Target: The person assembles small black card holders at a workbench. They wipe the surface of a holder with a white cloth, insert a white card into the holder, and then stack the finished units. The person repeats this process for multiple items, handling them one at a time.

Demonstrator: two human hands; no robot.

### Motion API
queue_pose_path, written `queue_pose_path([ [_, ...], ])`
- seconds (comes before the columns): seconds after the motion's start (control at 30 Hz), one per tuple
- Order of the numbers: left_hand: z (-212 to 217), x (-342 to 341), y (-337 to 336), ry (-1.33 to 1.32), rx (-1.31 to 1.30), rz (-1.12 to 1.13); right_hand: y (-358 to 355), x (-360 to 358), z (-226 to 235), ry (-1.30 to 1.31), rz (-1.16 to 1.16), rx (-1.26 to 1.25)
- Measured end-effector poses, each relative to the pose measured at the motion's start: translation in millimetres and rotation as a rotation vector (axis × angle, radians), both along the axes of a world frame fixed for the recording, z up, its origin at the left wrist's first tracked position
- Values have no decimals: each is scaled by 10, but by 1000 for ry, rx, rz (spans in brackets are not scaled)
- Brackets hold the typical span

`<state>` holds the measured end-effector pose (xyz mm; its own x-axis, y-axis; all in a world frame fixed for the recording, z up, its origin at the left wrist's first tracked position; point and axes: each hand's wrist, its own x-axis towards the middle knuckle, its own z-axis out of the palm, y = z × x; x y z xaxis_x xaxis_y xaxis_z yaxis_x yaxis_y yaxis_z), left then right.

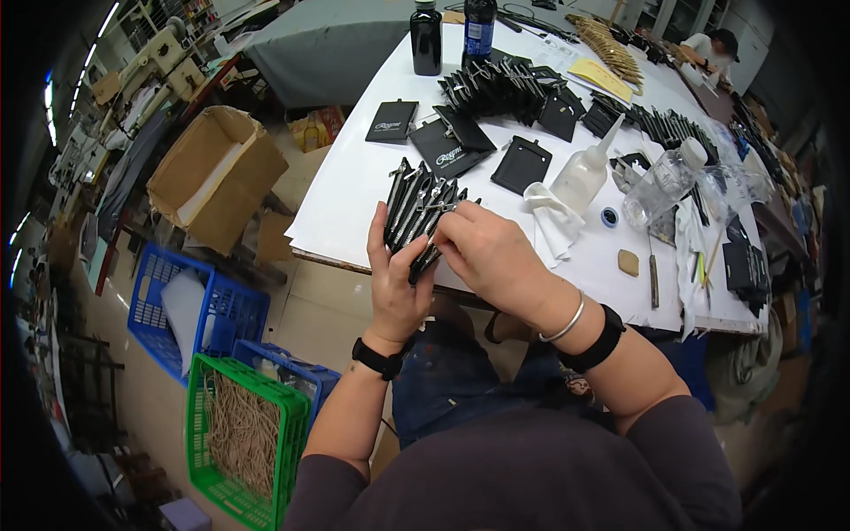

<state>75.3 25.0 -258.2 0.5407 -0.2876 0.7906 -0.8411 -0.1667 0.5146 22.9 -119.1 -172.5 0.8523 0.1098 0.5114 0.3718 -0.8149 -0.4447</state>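
At the near edge of the table, my left hand (396, 288) is wrapped round a bundle of black zip pouches (409, 199), standing on edge with metal zippers and silver pulls upward. My right hand (485, 248) is closed at the bundle's right side, its thumb and fingers pinching the zipper edge of a pouch; the exact spot is partly hidden by the fingers. Just beyond lie flat black pouches (522, 165), some with pale lettering. A long row of similar pouches (496, 88) stands farther back.
On the white-topped table (341, 199) are a squeeze bottle (580, 177) with a nozzle, a white cloth (555, 221), a clear plastic bottle (660, 190) and two dark bottles (427, 40). A cardboard box (217, 173) and blue (239, 305) and green (297, 434) crates stand left. Another person (711, 53) sits far right.
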Motion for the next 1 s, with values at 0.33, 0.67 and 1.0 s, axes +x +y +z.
queue_pose_path([
  [0.33,3,-41,18,19,13,8,6,-63,-57,308,-44,466],
  [0.67,33,-44,14,46,52,8,80,-185,-130,25,-65,8],
  [1.0,52,-64,22,44,-11,23,218,-294,-99,-125,-73,-151],
])
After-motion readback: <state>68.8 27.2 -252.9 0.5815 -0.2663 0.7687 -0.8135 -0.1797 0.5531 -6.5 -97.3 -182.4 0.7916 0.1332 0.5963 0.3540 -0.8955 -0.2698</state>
